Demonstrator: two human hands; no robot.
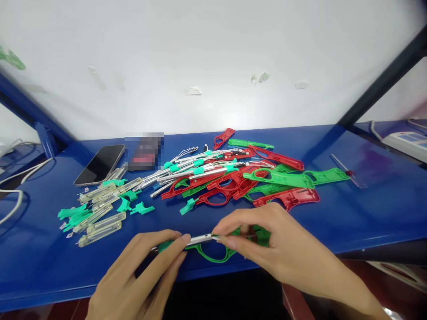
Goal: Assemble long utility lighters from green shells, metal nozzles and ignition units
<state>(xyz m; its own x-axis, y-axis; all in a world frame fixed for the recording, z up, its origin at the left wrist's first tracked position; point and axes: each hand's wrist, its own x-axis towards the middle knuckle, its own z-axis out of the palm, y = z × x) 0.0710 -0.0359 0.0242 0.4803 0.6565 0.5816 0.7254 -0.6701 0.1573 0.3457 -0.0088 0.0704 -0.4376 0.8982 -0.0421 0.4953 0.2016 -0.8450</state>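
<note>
My left hand (143, 271) is closed on a silver metal tube (200, 240), holding it level near the desk's front edge. A teal piece on the tube shows partly between the fingers. At the tube's right end, my right hand (273, 240) pinches something thin and pale, mostly hidden by the fingertips. Just below both hands is a green plastic gun-shaped half shell (213, 260), its trigger loop showing and its grip partly behind my right hand. Beyond them lies a pile of red half shells (216, 195), green half shells (283, 178) and silver tubes with teal clips (187, 165).
On the left are several clear plastic tubes (106, 229) and loose teal triggers (143, 208). Behind them lie a phone (100, 164) and a dark blurred object (145, 153). A screwdriver (350, 173) rests on the right of the blue desk (383, 200). A white wall stands behind.
</note>
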